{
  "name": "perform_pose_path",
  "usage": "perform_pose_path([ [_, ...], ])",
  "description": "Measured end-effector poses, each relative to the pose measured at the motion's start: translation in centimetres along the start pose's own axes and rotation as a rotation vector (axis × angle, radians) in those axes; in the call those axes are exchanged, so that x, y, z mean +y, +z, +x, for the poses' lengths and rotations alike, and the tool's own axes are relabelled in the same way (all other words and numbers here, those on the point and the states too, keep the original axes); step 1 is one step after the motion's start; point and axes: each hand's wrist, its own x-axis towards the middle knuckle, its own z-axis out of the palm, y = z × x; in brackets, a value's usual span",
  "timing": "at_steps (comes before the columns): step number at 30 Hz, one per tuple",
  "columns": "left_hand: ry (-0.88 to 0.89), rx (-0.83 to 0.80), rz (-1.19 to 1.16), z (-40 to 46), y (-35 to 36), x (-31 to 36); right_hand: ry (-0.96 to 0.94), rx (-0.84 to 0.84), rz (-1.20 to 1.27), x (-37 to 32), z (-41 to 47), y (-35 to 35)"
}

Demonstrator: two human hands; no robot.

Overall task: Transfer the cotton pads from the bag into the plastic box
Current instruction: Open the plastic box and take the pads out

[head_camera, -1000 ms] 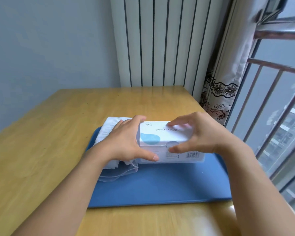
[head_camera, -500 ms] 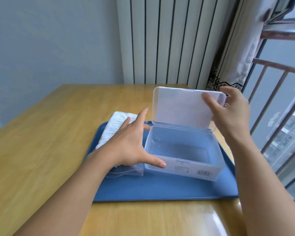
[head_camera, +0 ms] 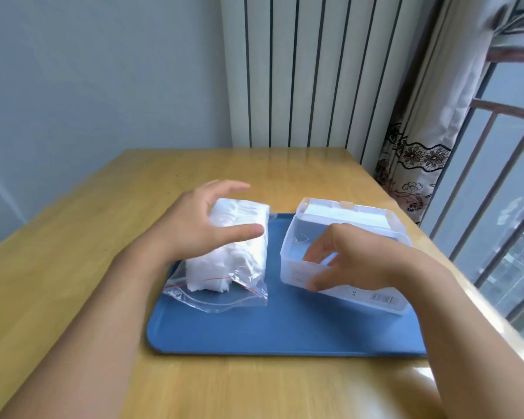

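Open plastic box and bag of cotton pads on blue tray.

Left hand, fingers spread wide, hovers over the bag at tray left. Right hand pinches the box's near wall at tray right.

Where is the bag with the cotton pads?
The bag lies on the left part of the blue tray, under the open left hand, with the plastic box to its right.

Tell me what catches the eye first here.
A clear bag stuffed with white cotton pads lies on the left of a blue tray, the left hand spread over it. On the tray's right, the right hand grips an open, empty plastic box.
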Motion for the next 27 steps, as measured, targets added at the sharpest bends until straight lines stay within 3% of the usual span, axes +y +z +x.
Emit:
perform_pose_path([
  [4,-0.105,-0.441,0.122,-1.2,-1.7,-2.4,0.004,0.050,0.025,0.0,-0.1,-0.6],
  [6,-0.095,-0.534,0.215,-1.9,-1.4,-3.1,-0.135,0.267,0.088,-1.4,-0.3,-0.6],
  [8,-0.034,-0.407,0.228,-2.4,-0.9,-3.3,-0.347,0.456,0.254,-3.4,-0.6,-0.1],
  [10,0.032,-0.197,0.196,-2.6,-0.2,-3.2,-0.498,0.459,0.330,-5.5,-1.0,1.1],
  [13,0.063,-0.022,0.134,-2.6,0.5,-3.0,-0.572,0.405,0.078,-7.2,-0.7,4.2],
  [16,0.010,0.113,0.049,-3.1,0.7,-2.4,-0.504,0.554,-0.231,-7.2,0.4,6.3],
  [21,-0.032,0.238,-0.017,-3.7,1.0,-1.4,-0.358,0.793,-0.282,-7.2,1.3,6.5],
  [27,-0.032,0.198,-0.113,-3.9,0.5,-0.7,-0.277,0.701,-0.351,-7.7,1.6,6.8],
])
